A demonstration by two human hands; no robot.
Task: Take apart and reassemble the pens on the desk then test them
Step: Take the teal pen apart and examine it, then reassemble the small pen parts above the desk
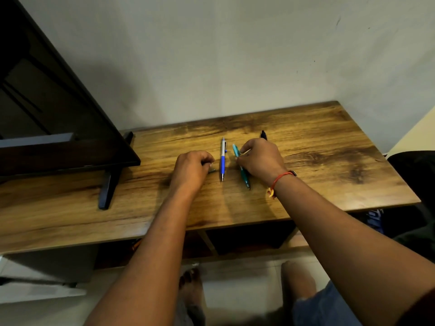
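A wood-grain tabletop point(329, 142) stands against a pale, scuffed wall point(235, 55). At its left end is a dark flat screen point(47, 114), propped on a black foot point(108, 189). Under the tabletop are open compartments point(249, 236), too dark to tell what is in them.

Three pens lie near the middle, roughly parallel and pointing toward the person. The blue and white pen point(223, 161) rests alone between the two hands, untouched, tip toward the near edge. Just to its right, the teal pen point(244, 176) lies slightly slanted. The right hand point(261, 158) is over its upper half, thumb and curled fingers gripping the barrel while its tip end sticks out below the hand. Beyond that hand, the end of a black pen point(263, 135) pokes out; the rest is hidden.

The left hand point(190, 168) rests on the wood just left of the blue and white pen. Its fingers are clenched around a small grey piece point(212, 170) that shows only at the fingertips. A red thread point(280, 178) circles the right wrist.
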